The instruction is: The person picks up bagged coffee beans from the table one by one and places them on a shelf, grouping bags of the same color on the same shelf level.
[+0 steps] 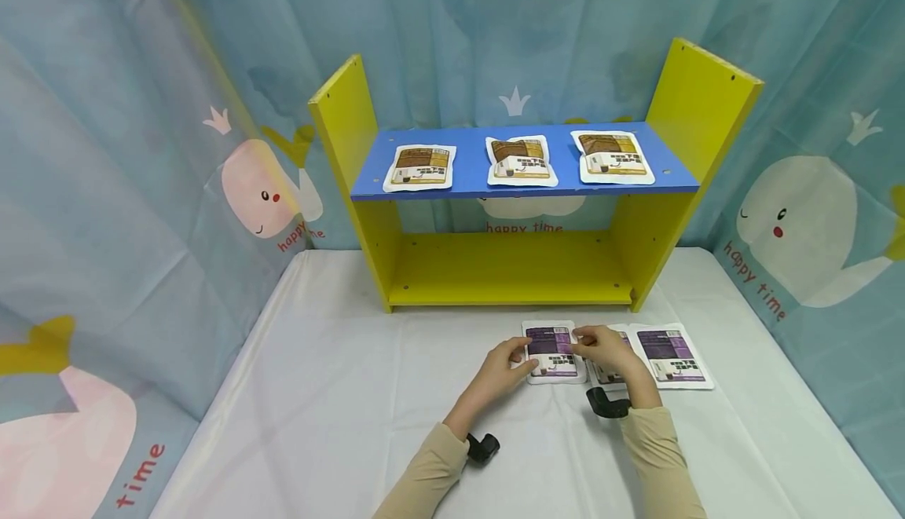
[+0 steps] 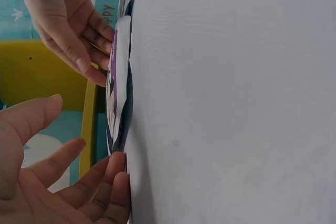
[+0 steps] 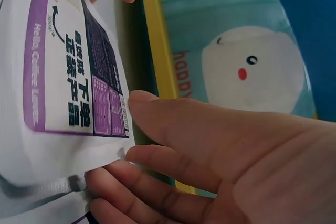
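A white coffee packet with a purple label [image 1: 550, 346] lies face up on the white table, just in front of the shelf. At its left edge, my left hand [image 1: 497, 370] touches it with the fingertips; the thumb stands apart in the left wrist view. My right hand [image 1: 610, 352] is at the opposite edge. In the right wrist view its thumb and fingers touch the packet's border [image 3: 68, 153] near a corner. Under the right hand is a second purple packet [image 1: 610, 378], partly covered. Beside that, a third purple packet [image 1: 670, 358] lies flat.
A yellow shelf unit [image 1: 509, 268] with a blue upper board [image 1: 470, 166] stands behind the packets. On the board lie three brown-labelled packets, at left [image 1: 420, 167], middle [image 1: 522, 162] and right [image 1: 612, 158]. Printed curtains [image 1: 452, 40] surround the table [image 1: 318, 409].
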Action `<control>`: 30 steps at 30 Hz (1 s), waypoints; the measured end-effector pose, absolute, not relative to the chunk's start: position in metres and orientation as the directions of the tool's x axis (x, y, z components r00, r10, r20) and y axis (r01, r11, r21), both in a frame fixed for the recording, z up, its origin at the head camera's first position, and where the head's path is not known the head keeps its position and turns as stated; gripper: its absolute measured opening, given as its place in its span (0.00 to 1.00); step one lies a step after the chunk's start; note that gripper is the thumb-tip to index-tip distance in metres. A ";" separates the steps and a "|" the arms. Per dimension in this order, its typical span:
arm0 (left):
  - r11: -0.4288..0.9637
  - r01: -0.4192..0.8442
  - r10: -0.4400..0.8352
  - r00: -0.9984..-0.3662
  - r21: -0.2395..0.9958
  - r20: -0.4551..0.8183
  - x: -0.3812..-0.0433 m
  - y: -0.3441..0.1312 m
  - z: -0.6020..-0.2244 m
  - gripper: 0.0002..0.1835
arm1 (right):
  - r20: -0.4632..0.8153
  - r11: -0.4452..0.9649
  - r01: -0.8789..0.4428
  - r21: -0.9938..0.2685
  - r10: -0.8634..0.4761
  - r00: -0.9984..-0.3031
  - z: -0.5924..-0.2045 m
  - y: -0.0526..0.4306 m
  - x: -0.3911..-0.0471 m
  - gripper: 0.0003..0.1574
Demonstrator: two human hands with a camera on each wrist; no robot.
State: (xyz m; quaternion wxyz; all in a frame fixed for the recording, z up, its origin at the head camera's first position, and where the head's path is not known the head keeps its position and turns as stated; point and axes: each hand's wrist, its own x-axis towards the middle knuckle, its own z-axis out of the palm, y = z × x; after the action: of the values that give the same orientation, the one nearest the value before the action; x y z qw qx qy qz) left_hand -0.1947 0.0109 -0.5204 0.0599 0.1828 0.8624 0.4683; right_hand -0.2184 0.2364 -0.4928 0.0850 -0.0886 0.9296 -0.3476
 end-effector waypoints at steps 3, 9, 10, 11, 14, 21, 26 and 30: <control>0.461 0.235 0.362 -0.930 0.856 0.060 -0.195 0.008 -0.519 0.24 | -0.104 0.724 -0.105 -0.681 -0.238 -0.966 -0.492 0.234 -0.218 0.30; 0.321 0.136 0.333 -0.943 0.937 0.023 -0.198 0.006 -0.517 0.26 | -0.112 0.688 -0.116 -0.716 -0.277 -0.954 -0.491 0.231 -0.218 0.39; 0.303 0.129 0.332 -0.943 0.944 0.023 -0.199 0.005 -0.517 0.26 | -0.112 0.685 -0.119 -0.718 -0.283 -0.953 -0.492 0.231 -0.218 0.40; 0.284 0.128 0.330 -0.944 0.950 0.028 -0.199 0.005 -0.517 0.27 | -0.113 0.678 -0.120 -0.725 -0.289 -0.951 -0.492 0.231 -0.218 0.42; 0.241 0.116 0.307 -0.951 0.964 0.038 -0.201 0.003 -0.515 0.27 | -0.103 0.653 -0.115 -0.749 -0.286 -0.953 -0.491 0.229 -0.219 0.44; 0.161 0.136 0.192 -0.976 0.978 0.104 -0.207 -0.003 -0.514 0.25 | -0.024 0.550 -0.127 -0.826 -0.260 -0.965 -0.485 0.216 -0.219 0.44; 0.159 0.126 0.117 -0.987 0.979 0.108 -0.212 -0.010 -0.515 0.25 | 0.031 0.497 -0.130 -0.858 -0.202 -0.979 -0.486 0.205 -0.220 0.44; 0.130 0.114 0.072 -0.992 0.985 0.106 -0.216 -0.015 -0.515 0.25 | 0.054 0.473 -0.104 -0.875 -0.117 -0.992 -0.486 0.195 -0.222 0.44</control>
State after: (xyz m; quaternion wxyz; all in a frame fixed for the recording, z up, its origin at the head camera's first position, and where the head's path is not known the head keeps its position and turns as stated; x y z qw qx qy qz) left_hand -0.2160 -0.0155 -0.5147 -0.0160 0.0621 0.7513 0.6568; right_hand -0.2221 0.1949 -0.4864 0.0066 -0.0643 0.8583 -0.5091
